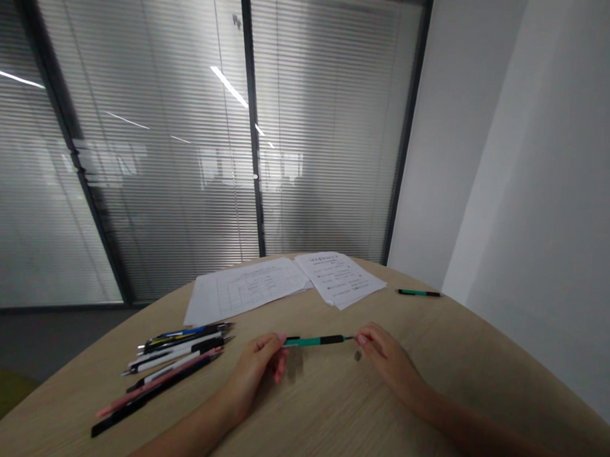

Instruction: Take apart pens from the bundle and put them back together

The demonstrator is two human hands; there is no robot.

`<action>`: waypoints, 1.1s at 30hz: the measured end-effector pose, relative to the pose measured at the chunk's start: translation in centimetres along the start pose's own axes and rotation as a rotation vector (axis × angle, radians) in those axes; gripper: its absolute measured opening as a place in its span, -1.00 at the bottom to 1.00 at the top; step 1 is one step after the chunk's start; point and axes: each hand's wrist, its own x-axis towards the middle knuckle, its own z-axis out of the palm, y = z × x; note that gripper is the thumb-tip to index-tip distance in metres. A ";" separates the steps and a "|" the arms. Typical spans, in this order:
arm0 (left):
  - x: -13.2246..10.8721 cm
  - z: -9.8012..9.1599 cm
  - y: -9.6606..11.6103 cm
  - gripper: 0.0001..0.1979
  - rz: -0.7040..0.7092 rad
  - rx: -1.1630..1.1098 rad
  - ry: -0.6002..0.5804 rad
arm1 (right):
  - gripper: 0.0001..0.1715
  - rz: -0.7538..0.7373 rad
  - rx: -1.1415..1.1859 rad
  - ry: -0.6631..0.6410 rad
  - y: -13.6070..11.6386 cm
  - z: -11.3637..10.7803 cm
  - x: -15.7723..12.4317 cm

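Left hand (258, 360), drawn closed, pinches the left end of a green pen (310, 341) held out level over the bench (319, 409), while the right hand (383, 354), thumb against fingers, seems closed on the thin tip (350, 338) at the other end. To me the step looks like work on that tip, and the next move calls for a steady left pinch and a light right one. Both arms reach in low from the near side, angled toward each other.
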 end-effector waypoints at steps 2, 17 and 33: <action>-0.1 0.1 0.0 -0.68 0.003 -0.003 0.010 | -0.73 0.013 0.016 -0.002 -0.1 0.0 0.0; 0.1 0.0 -0.2 -0.69 -0.001 -0.045 0.052 | -0.76 0.049 0.060 -0.010 0.1 0.0 0.0; 0.9 -1.0 -0.1 -0.66 0.115 -0.184 0.274 | -0.72 0.282 0.277 0.159 1.1 -0.2 0.7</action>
